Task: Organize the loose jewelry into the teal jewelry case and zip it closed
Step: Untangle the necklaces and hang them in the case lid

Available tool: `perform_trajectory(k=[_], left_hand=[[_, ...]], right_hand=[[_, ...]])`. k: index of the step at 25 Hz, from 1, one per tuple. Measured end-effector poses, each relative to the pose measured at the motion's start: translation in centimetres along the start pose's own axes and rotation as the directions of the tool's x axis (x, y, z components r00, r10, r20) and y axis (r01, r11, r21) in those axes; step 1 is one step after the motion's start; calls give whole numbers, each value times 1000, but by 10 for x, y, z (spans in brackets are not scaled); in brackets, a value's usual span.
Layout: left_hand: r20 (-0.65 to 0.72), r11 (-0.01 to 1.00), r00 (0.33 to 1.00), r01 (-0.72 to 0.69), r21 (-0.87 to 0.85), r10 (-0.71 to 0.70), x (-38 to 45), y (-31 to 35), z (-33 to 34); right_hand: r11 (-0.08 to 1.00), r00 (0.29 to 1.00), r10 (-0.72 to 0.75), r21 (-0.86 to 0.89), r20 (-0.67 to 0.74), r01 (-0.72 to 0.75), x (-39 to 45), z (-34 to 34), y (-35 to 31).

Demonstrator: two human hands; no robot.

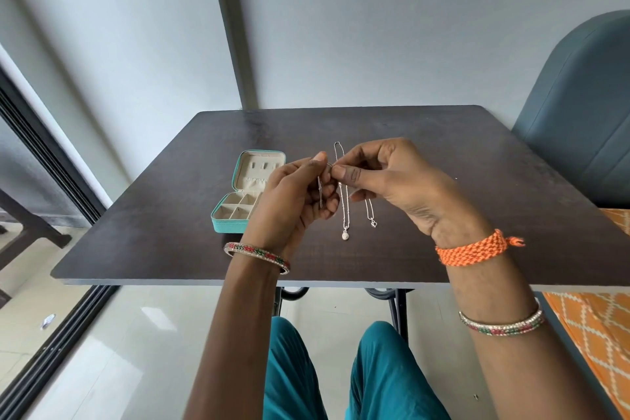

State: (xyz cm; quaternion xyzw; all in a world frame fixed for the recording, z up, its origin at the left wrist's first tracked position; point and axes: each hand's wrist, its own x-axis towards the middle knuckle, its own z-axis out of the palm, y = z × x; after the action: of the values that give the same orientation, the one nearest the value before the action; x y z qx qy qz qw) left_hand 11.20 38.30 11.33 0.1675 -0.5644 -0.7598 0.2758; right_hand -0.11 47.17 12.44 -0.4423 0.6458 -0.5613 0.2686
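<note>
A room in a home: dark folding table (443, 153) against a plain wall (375, 27), padded chair (586, 119), glossy tiled floor (143, 334), sliding glass door (41, 160).

No readable text, no labels, brand marks, numbers or signs on any surface in view

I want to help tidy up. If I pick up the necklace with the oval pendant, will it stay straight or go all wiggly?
Probably wiggly: the necklace with the oval pendant is a thin chain, so it should droop. It looks light, though the pendant end would likely swing. It could tangle with the other necklace beside it.
</note>
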Motion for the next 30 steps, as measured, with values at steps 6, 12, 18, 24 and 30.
perform_trajectory(k=[6,12,18,24,30], left_hand=[[-109,989,994,-8,-150,-8,5,-2,-2],[-513,990,858,-69,-121,-3,26,-25,-37],[-610,975,783,21,222,122,68,-11,-96],[-579,754,777,221,618,246,140,-20,-170],[-482,649,876,363,668,5,174,-62,-198]], right_hand=[[990,990,-115,-89,-85,107,9,8,-1],[981,985,-119,-167,-124,98,39,9,4],[945,990,-123,-313,-67,96,81,7,11],[862,994,-99,-495,40,106,120,21,15],[778,994,-67,-619,82,103,155,38,23]])
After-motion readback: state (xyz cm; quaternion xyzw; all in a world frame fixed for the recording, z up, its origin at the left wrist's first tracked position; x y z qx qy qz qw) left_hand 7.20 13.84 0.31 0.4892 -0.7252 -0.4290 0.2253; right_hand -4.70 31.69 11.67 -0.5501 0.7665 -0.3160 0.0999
